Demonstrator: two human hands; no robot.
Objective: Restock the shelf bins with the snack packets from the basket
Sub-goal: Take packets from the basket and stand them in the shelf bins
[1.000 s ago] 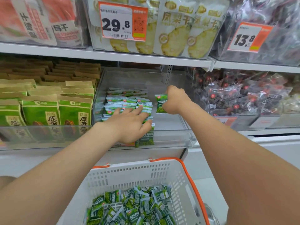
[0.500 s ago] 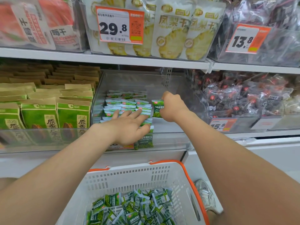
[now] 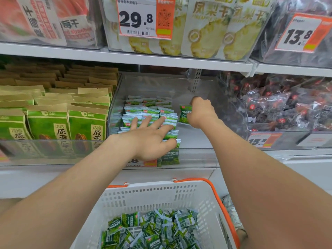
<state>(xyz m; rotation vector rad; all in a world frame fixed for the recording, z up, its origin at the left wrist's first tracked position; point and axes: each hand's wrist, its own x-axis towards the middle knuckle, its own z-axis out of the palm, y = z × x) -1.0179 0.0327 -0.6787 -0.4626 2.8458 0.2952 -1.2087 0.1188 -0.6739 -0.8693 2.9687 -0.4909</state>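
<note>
A clear shelf bin point(image 3: 195, 155) holds rows of small green snack packets point(image 3: 149, 109) along its left half. My left hand point(image 3: 149, 139) lies flat on the front rows with fingers straight and spread. My right hand point(image 3: 201, 113) grips one green packet point(image 3: 185, 114) upright, just right of the rows, above the bare bin floor. Below the shelf stands a white basket point(image 3: 152, 194) with an orange rim, with several loose green packets point(image 3: 152, 229) piled inside.
Green and brown snack bags point(image 3: 53, 112) fill the bin on the left. Dark wrapped sweets point(image 3: 283, 106) fill the bin on the right. The shelf above point(image 3: 161, 60) carries pineapple bags and price tags. A shoe point(image 3: 231, 211) shows beside the basket.
My right hand has shifted slightly back and right with the packet. My left hand stays on the rows. The view has tilted a little.
</note>
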